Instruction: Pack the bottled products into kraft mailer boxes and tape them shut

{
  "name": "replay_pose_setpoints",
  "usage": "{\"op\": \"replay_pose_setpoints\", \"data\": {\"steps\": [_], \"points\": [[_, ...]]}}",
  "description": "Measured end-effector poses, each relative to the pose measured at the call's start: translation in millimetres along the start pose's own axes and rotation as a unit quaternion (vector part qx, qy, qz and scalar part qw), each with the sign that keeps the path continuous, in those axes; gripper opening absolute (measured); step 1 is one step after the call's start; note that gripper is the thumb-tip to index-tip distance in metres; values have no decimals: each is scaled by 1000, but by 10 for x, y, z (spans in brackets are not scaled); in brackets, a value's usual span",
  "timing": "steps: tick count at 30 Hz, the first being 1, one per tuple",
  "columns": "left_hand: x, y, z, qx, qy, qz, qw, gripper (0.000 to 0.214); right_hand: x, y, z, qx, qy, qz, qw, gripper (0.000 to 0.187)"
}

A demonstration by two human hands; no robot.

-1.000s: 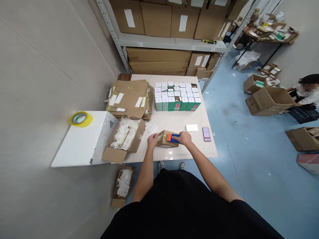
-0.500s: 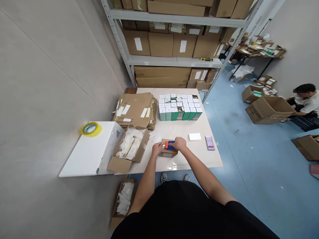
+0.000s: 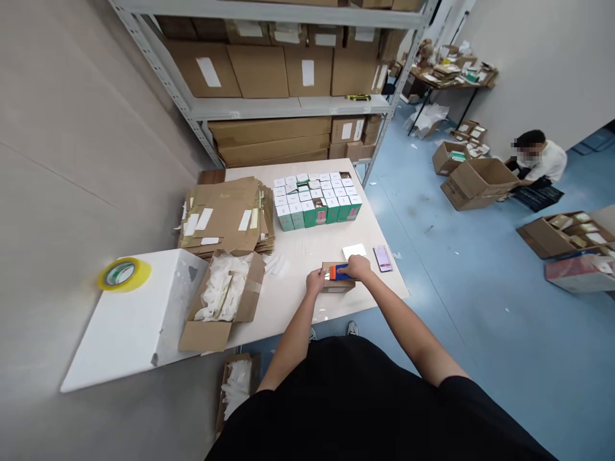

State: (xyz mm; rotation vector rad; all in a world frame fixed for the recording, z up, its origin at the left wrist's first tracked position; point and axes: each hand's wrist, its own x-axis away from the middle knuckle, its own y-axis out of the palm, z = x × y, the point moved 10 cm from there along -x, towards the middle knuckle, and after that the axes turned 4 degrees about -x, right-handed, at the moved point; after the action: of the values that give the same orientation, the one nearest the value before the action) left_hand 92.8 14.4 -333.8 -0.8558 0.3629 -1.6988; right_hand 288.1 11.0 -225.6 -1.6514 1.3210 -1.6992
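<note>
A small cardboard box lies near the front edge of the table. My right hand grips a blue and orange tape dispenser, which rests on top of this box. At the box's left end is my left hand, its fingers closed on the edge; shiny tape shows between it and the dispenser. Just behind my right hand lies a flat white box, partly covered by the hand. To the right, a phone with a lit screen lies on the table.
Rows of white and green boxes stand at the back of the table. Flattened cardboard and an open carton of white packing sit left. Yellow tape lies on a white block. A person crouches beyond.
The view has swung to the right. Both hands, the small box and the dispenser have shifted right across the table, closer to the white box and the phone.
</note>
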Motion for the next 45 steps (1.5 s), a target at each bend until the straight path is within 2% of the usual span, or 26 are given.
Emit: {"op": "replay_pose_setpoints", "data": {"steps": [4, 7, 11, 14, 16, 18, 23, 26, 28, 31, 34, 37, 45], "points": [[29, 14, 45, -26, -20, -4, 999, 42, -49, -50, 284, 1, 1, -2, 1000, 69], [52, 3, 33, -44, -27, -2, 999, 42, -4, -120, 677, 6, 12, 5, 1000, 66], [72, 26, 5, -42, -32, 2, 999, 43, 95, -174, 1324, -3, 38, 10, 999, 53], [58, 27, -57, -31, -31, 2, 999, 42, 116, -143, 1530, -16, 41, 14, 999, 49], [27, -37, -172, -17, -34, 7, 999, 42, 99, -93, 1431, -31, 29, 18, 999, 50], [-15, -180, -364, 7, -45, 18, 999, 41, 69, -25, 1165, -48, 8, 22, 999, 53], [-33, -820, -1016, 53, -106, 93, 989, 33, 19, 222, 110, -60, -56, 18, 996, 57], [16, -1126, -1221, 53, -119, 128, 983, 37, 2, 413, -516, -47, -81, 5, 996, 60], [19, -1170, -1231, 62, -102, 116, 986, 41, -12, 541, -851, -37, -89, -4, 995, 62], [9, -1042, -1236, 52, -97, 68, 992, 41, -37, 704, -1176, -28, -86, -18, 996, 62], [26, -861, -1302, 20, -129, 47, 990, 34, -62, 805, -1297, -9, -80, -33, 996, 60], [29, -633, -1287, 16, -138, 29, 990, 28, -99, 820, -1211, 24, -75, -41, 996, 60], [-64, -31, -835, -12, -118, -12, 993, 31, -200, 648, -440, 22, -38, -46, 998, 60]]}}
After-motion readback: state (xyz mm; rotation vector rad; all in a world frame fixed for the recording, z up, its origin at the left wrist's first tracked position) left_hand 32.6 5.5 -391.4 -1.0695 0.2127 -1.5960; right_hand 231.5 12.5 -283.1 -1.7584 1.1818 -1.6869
